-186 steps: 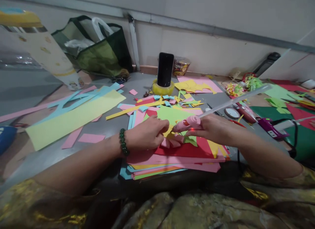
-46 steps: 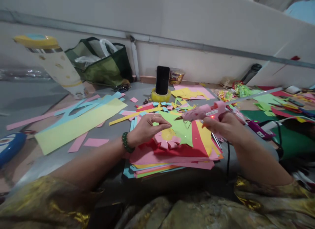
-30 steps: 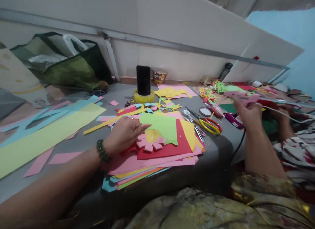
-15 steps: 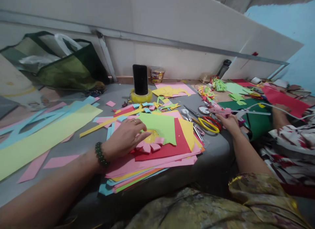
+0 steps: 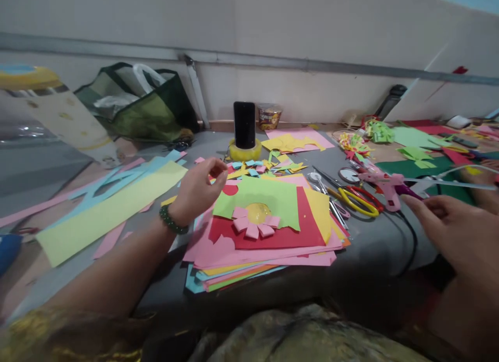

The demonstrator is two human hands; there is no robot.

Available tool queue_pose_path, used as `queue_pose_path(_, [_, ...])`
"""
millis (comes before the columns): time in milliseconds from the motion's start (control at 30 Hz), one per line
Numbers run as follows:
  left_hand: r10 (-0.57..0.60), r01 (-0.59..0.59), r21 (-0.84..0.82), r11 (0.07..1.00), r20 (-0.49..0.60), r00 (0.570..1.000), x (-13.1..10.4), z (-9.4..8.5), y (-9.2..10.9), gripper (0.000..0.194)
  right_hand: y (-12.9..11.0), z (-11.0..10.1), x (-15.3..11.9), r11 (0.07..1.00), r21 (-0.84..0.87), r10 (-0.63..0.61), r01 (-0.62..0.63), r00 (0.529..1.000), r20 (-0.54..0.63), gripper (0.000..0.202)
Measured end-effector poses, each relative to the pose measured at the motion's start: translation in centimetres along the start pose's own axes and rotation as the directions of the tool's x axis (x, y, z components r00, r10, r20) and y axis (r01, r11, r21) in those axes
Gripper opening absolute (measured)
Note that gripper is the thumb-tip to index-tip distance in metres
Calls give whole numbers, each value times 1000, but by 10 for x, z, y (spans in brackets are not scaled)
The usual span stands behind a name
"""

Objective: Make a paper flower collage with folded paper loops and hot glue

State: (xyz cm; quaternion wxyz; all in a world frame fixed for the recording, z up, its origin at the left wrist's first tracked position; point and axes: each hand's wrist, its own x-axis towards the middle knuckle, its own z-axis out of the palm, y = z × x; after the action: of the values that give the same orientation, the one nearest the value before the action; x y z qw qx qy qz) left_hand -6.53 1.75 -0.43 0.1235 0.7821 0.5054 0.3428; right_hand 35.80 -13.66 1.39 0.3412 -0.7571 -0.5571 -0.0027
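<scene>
Above the left edge of the paper stack, my left hand is raised with thumb and fingers curled nearly together. Anything between those fingertips is too small to make out. A paper flower lies on the green and red sheets, with pink looped petals round part of a yellow centre that looks glossy. My right hand is beside a pink glue gun, its thumb stretched out and its other fingers loosely bent. I see nothing in it. The gun rests on the table with its black cord hanging down.
Scissors and other tools lie between stack and gun. Small paper scraps are strewn before a phone propped in a tape roll. Long paper strips spread leftward. Another person's hand shows at far right.
My left hand has lifted off the flower, leaving it uncovered. My right hand has come away from the glue gun, back towards me. The view has swung left.
</scene>
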Motion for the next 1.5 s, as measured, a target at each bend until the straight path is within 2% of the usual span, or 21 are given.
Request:
queue_pose_path(33, [-21,20,-12,1000,-17,1000,3,-1,-4,13,-18,2,-3,997,-68,-51,47,996,-67,32])
queue_pose_path(67, [-39,38,-24,999,-28,999,5,-1,-7,13,-38,8,-2,989,-61,-138,134,987,-78,30])
queue_pose_path(100, [-52,51,-37,998,-33,998,6,-1,-10,13,-58,17,2,972,7,-235,235,972,23,28])
queue_pose_path(133, [-54,53,-47,998,-31,998,7,-1,-11,13,-78,30,10,942,86,-333,323,932,143,27])
queue_pose_path(200, [-8,8,-64,998,1,1000,5,3,-11,16,-111,62,30,897,185,-440,401,843,309,23])
queue_pose_path(267, [106,-100,-90,991,73,992,1,8,-7,20,-137,99,54,866,240,-500,439,758,418,15])
queue_pose_path(300, [178,-165,-108,980,130,975,-2,11,-4,22,-146,117,64,858,238,-512,455,729,454,12])
queue_pose_path(367, [313,-288,-132,949,258,914,-9,17,2,24,-161,149,80,874,169,-469,455,702,536,15])
queue_pose_path(467, [416,-423,-86,902,429,802,-16,23,10,22,-172,180,92,886,3,-376,463,716,589,22])
queue_pose_path(533, [415,-459,-40,888,502,758,-18,25,13,22,-174,191,94,885,-59,-343,462,732,588,24])
queue_pose_path(633, [391,-459,-18,888,555,734,-19,26,15,23,-174,199,96,883,-110,-309,456,742,596,27])
queue_pose_path(933, [372,-463,13,886,574,730,-20,24,18,21,-178,212,101,880,-190,-252,436,767,590,27])
queue_pose_path(1067, [357,-446,8,895,585,728,-21,24,18,21,-183,206,107,878,-205,-262,432,794,549,25])
queue_pose_path(1133, [339,-387,-25,922,535,773,-21,27,15,19,-185,194,111,876,-209,-278,436,808,520,23])
queue_pose_path(1267, [187,-135,-201,970,268,945,-18,36,2,33,-183,167,112,860,-200,-351,469,829,435,23])
queue_pose_path(1367, [85,-34,-394,919,114,990,-12,41,-6,52,-177,158,98,839,-40,-497,542,794,350,19])
queue_pose_path(1433, [58,12,-516,856,119,991,-8,42,-7,64,-173,160,83,782,143,-619,607,727,296,15])
queue_pose_path(1500, [57,74,-605,793,195,979,-4,43,-6,67,-169,165,67,685,298,-728,664,634,262,14])
